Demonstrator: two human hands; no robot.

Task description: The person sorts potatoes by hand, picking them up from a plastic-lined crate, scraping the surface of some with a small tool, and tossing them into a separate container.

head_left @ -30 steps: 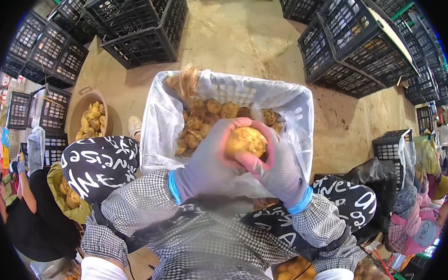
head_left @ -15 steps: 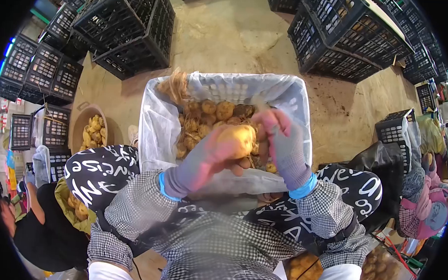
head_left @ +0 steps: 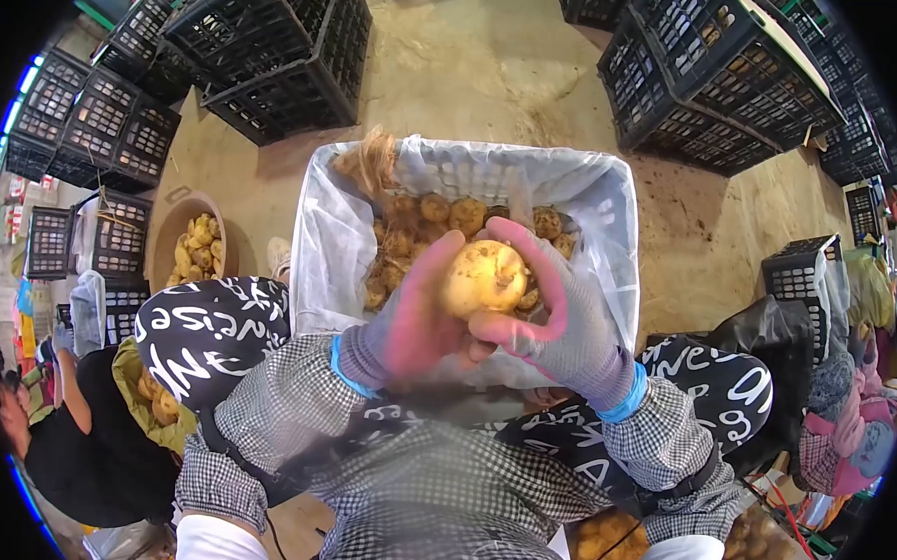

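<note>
A round, yellow bulb-like vegetable, with specks of dirt and a small stubby end on its right side, is held up over the lined crate. My left hand, in a grey and pink glove, cups it from the left. From the right, my right hand, gloved alike, closes round it with the thumb across the lower front. Below the hands, more of these brownish-yellow vegetables lie in the crate, lined with whitish sheeting. A bundle of brown fibres hangs over its far left corner.
Black plastic crates are stacked ahead on the left, and more crates on the right. A tan tub of yellow pieces stands at left. Another person's arm shows at far left, and a person in pink at far right.
My right hand has come down from beside the vegetable and now wraps its right side. The vegetable has turned, bringing its stubby end into sight. The whole view has shifted slightly.
</note>
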